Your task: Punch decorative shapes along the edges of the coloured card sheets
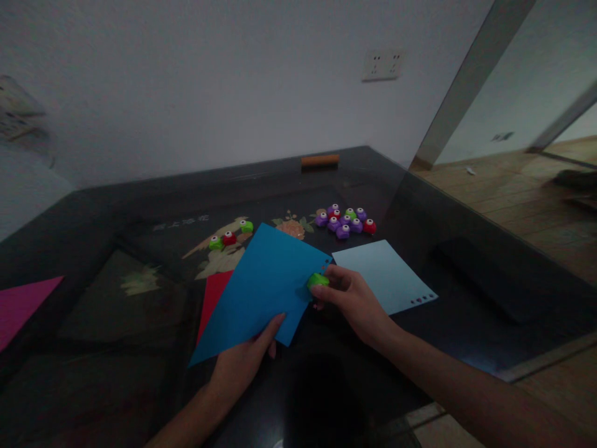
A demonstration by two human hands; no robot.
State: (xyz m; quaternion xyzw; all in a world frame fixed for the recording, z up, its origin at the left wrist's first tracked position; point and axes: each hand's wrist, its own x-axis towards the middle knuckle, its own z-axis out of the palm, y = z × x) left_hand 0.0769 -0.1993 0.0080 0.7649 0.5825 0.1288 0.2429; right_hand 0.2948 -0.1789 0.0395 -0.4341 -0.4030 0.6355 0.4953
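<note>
My left hand (249,354) pinches a blue sheet of paper (265,286) near its lower edge, thumb on top. The sheet is held tilted above the dark table. My right hand (349,298) grips a small green craft punch (318,281) at the sheet's right edge. A few small holes show at that edge, near the top corner. Beneath the blue sheet, part of a red sheet (212,302) shows. To the right lies a pale blue sheet (385,274) with a row of small cut-outs along its near edge.
Several purple, red and green craft punches (345,231) cluster beyond the pale sheet. Two green ones and a red punch (229,238) lie further left. A brown cylinder (319,161) rests near the wall. Pink paper (25,305) lies at far left, a dark flat object (485,277) at right.
</note>
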